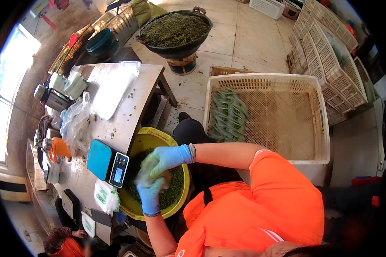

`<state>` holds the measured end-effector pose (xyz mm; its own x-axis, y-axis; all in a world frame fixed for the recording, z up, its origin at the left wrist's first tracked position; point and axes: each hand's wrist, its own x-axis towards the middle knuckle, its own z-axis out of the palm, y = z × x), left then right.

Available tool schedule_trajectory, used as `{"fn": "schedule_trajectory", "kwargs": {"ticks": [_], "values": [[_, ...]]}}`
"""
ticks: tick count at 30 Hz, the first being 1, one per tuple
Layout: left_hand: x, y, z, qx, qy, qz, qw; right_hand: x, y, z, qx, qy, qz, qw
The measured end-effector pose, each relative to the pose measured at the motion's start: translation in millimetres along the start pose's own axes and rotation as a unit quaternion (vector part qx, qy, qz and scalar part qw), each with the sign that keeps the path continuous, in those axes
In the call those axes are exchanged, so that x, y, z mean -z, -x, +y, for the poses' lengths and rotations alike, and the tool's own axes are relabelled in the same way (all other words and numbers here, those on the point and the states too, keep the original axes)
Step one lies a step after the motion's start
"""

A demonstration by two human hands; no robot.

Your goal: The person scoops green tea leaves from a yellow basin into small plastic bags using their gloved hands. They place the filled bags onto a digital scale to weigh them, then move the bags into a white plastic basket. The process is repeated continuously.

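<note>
My right hand [167, 159], in a blue glove, grips a translucent plastic bag [144, 172] from above. Below it my left hand [151, 196], gloved alike, holds the same bag; motion blurs the bag, and its contents are unclear. Both hands are over a yellow basin [184, 192] holding a heap of small green grains or berries [173, 189], partly hidden by my hands. Beside the basin, at the table's edge, stands a digital kitchen scale [99, 159] with a blue top and a lit display. A stack of printed plastic bags [105, 196] lies next to the scale.
A pale plastic crate [286, 119] holds a row of filled green bags [229, 115]. A black pan [177, 30] heaped with green material rests on a bucket [182, 66]. The metal table [122, 120] carries clear bags [114, 93] and flasks [56, 99]. Another person [67, 241] sits lower left.
</note>
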<state>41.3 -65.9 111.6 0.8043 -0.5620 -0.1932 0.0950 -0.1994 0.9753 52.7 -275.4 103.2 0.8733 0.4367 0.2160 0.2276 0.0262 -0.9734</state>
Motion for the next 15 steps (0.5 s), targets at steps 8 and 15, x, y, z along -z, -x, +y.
{"fn": "schedule_trajectory", "kwargs": {"ticks": [8,15], "values": [[17,-3,-42,0.152,-0.005,-0.023,0.988,180,157,-37,-0.147,0.193,0.449,0.860],[45,38,-120,0.064,-0.190,0.153,0.968,274,314,182,-0.372,0.432,0.553,0.608]]}}
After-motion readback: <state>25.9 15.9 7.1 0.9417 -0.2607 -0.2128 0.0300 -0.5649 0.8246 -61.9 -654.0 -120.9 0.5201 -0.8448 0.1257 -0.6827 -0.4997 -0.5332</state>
